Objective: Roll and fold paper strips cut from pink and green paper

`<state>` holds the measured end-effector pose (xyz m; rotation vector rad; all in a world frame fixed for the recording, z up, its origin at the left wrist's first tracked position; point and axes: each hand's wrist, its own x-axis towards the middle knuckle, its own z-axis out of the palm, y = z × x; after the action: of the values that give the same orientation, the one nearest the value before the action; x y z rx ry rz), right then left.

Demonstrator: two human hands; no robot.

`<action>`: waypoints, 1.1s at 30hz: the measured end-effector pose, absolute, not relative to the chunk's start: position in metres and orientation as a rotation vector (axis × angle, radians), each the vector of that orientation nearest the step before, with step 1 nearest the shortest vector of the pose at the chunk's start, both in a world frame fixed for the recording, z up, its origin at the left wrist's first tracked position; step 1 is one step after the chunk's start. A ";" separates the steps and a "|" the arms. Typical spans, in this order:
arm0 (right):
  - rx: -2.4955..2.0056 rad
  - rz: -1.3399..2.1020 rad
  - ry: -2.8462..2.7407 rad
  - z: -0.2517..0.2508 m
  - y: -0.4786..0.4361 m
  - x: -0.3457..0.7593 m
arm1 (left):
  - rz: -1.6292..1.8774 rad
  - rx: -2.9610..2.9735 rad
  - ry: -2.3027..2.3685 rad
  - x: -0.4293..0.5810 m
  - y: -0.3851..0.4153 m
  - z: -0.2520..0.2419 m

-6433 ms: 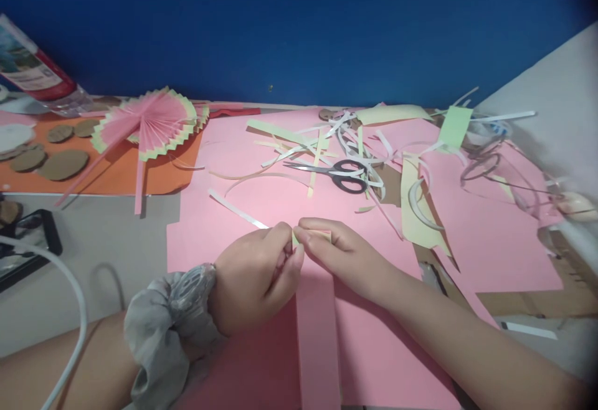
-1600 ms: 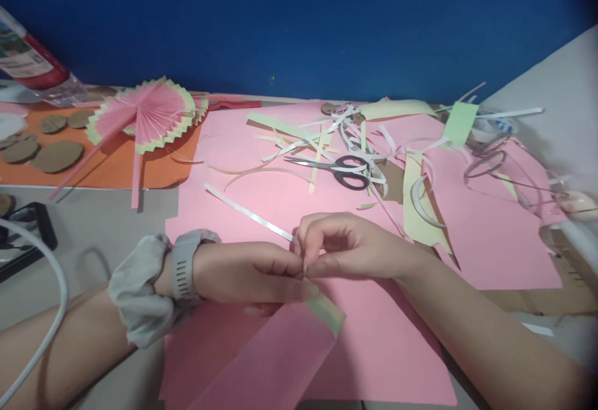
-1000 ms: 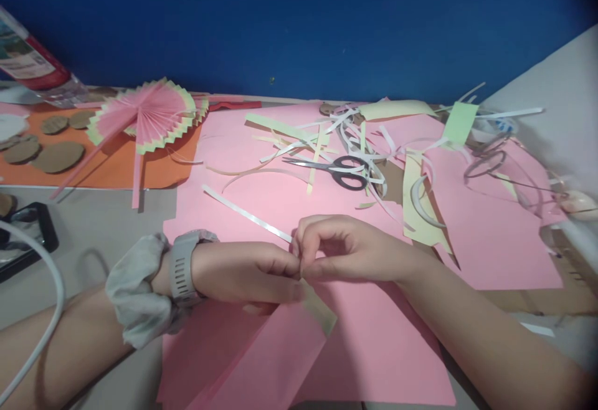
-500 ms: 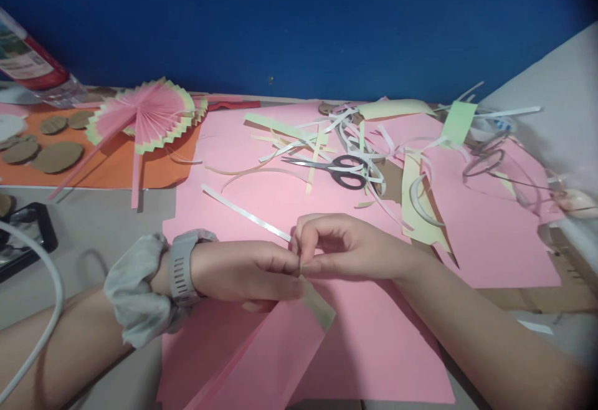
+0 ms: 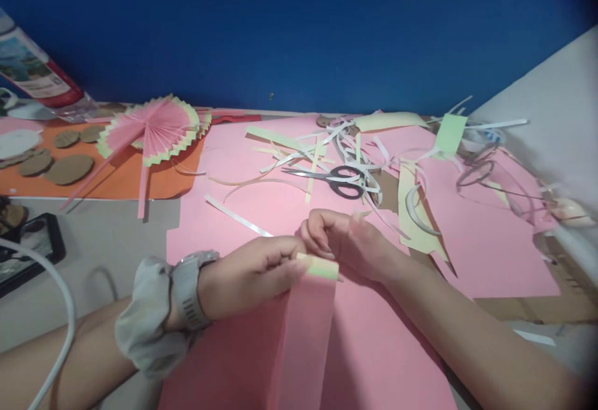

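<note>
My left hand [image 5: 261,276], with a grey watch and a scrunchie at its wrist, pinches the top of a folded pink paper strip [image 5: 306,348] between thumb and fingers. The strip has a yellow-green end [image 5: 322,268] and hangs toward me over a large pink sheet [image 5: 387,348]. Close beside that end, on its right, is my right hand [image 5: 350,242], its fingers curled and its thumb raised. I cannot make out anything between the right fingers.
Scissors [image 5: 339,181] lie among paper strips beyond my hands. A pink and green paper fan [image 5: 154,126] and cardboard discs [image 5: 70,169] rest on orange paper at left. A bottle [image 5: 42,73], a phone [image 5: 44,242] and a white cable [image 5: 68,304] are farther left; eyeglasses [image 5: 476,174] at right.
The folded strip has turned more upright, its green end now facing up. My right hand has loosened from that end and its thumb has lifted. The view has shifted slightly.
</note>
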<state>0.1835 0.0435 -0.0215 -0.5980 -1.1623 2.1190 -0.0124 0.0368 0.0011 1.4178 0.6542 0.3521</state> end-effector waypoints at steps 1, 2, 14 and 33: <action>-0.617 2.127 -1.163 -0.022 0.043 0.184 | 0.428 1.447 0.735 -0.012 0.035 0.000; -0.645 2.140 -1.162 -0.022 0.042 0.184 | 0.487 1.467 0.803 -0.011 0.034 -0.002; -0.855 2.124 -1.106 -0.015 0.039 0.182 | 0.579 1.266 0.840 -0.009 0.033 -0.009; -0.898 2.097 -1.123 -0.013 0.036 0.179 | 0.629 1.325 0.918 -0.009 0.031 -0.008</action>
<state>0.1787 0.0361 -0.0129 -0.8977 -1.1229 2.0971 -0.0091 0.0314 -0.0083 1.3252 0.9176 0.6294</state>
